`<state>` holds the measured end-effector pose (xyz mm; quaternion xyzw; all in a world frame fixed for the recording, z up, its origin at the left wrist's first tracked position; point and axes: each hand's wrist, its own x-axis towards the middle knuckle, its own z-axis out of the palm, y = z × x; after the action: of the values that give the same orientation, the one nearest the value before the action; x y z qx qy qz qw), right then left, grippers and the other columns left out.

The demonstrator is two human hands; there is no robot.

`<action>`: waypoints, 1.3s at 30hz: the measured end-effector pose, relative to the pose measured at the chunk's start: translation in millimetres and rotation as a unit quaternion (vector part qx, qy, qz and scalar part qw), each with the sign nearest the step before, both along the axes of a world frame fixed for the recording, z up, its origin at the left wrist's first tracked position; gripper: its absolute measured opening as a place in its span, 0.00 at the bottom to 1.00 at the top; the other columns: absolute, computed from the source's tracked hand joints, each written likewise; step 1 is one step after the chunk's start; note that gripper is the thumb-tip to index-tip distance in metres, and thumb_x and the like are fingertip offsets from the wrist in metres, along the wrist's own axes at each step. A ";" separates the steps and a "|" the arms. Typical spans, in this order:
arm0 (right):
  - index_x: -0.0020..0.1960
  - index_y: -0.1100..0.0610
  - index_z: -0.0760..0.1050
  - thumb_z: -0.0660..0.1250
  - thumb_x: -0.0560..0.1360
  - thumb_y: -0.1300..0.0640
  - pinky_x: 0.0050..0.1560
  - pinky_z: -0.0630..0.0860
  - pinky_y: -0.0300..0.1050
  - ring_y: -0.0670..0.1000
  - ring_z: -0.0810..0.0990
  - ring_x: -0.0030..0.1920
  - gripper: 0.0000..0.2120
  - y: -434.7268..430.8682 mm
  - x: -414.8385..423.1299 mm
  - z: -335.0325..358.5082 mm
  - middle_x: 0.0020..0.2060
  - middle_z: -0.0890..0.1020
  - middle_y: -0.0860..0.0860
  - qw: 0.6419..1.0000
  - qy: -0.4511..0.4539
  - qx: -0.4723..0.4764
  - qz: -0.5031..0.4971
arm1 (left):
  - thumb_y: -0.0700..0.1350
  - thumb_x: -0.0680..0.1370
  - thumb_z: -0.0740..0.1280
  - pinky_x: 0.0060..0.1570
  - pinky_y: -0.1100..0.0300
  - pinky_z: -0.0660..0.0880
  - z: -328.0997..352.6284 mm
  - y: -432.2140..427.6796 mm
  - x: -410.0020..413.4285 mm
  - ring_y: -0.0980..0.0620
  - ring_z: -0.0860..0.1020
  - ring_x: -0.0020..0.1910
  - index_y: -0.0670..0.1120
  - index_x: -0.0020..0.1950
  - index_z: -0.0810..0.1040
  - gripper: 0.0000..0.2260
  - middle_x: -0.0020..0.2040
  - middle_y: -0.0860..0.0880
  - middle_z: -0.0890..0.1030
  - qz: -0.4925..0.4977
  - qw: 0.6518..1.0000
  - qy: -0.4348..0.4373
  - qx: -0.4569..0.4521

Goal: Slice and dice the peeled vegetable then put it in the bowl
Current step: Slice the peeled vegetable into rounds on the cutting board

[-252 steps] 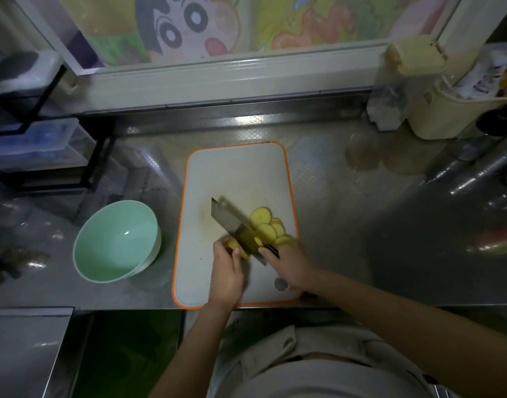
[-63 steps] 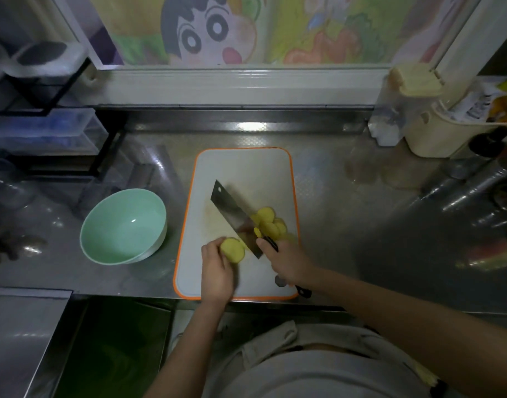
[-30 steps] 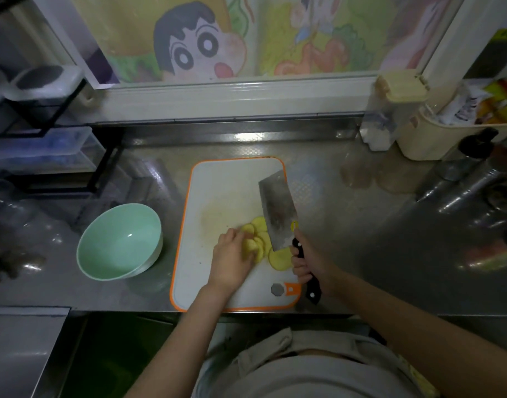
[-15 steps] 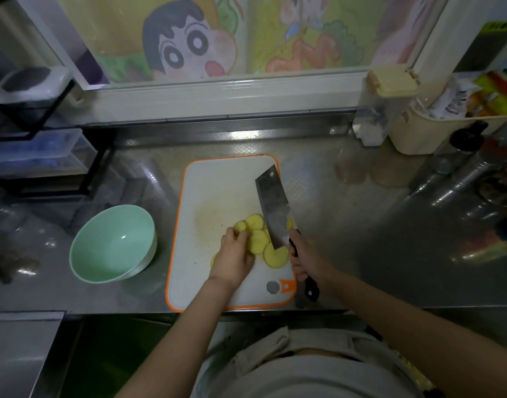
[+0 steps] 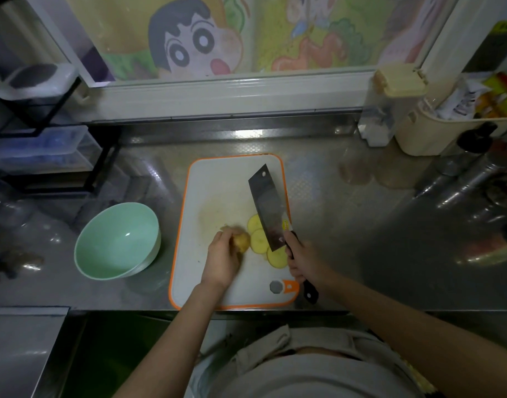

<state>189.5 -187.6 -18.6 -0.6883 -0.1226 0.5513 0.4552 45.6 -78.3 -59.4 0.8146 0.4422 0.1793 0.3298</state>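
A white cutting board with an orange rim (image 5: 217, 185) lies on the steel counter. On it are three round yellow slices (image 5: 259, 239) in a row. My left hand (image 5: 222, 259) grips a small stack of slices (image 5: 242, 241) just left of that row. My right hand (image 5: 302, 258) holds the black handle of a cleaver (image 5: 268, 205); its blade lies tilted over the board's right side, partly covering the slices. A mint-green bowl (image 5: 117, 241) stands empty left of the board.
A black wire rack with clear containers (image 5: 39, 145) stands at the back left. A cream basket (image 5: 447, 130) and a lidded clear jar (image 5: 390, 104) sit at the back right, with bottles (image 5: 470, 156) beside them. The counter's front edge runs just below the board.
My left hand has gathered some slices into a stack and drawn them left, leaving three flat on the board. The cleaver stays lifted over the board's right side.
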 end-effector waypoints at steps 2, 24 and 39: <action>0.33 0.53 0.62 0.55 0.80 0.44 0.21 0.55 0.33 0.44 0.58 0.17 0.20 0.6 -2.4 0.5 0.19 0.61 0.46 1.000 -0.008 0.001 0.007 | 0.32 0.73 0.65 0.47 0.74 0.63 3.6 -0.7 -0.7 0.53 0.72 0.49 0.41 0.56 0.75 0.12 0.52 0.46 0.78 0.020 0.999 -0.017 -0.019; 0.32 0.54 0.61 0.56 0.80 0.46 0.21 0.56 0.34 0.44 0.58 0.18 0.21 -3.4 -8.0 -10.4 0.20 0.60 0.46 0.996 -0.068 0.021 0.046 | 0.30 0.72 0.65 0.52 0.67 0.65 -6.5 18.3 1.9 0.46 0.73 0.53 0.39 0.60 0.72 0.17 0.55 0.41 0.73 0.010 0.999 0.016 -0.044; 0.31 0.54 0.60 0.56 0.81 0.47 0.20 0.57 0.34 0.43 0.58 0.17 0.21 2.3 -19.0 -11.0 0.19 0.60 0.46 0.992 -0.091 0.026 0.087 | 0.49 0.70 0.72 0.61 0.55 0.65 -12.2 2.5 -23.3 0.44 0.65 0.63 0.46 0.69 0.64 0.30 0.65 0.45 0.67 -0.045 0.977 0.210 0.014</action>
<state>170.5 -185.4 -29.6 -0.7100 -0.2372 0.5209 0.4103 22.3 -75.8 -71.7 0.8579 0.4615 -0.0046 0.2260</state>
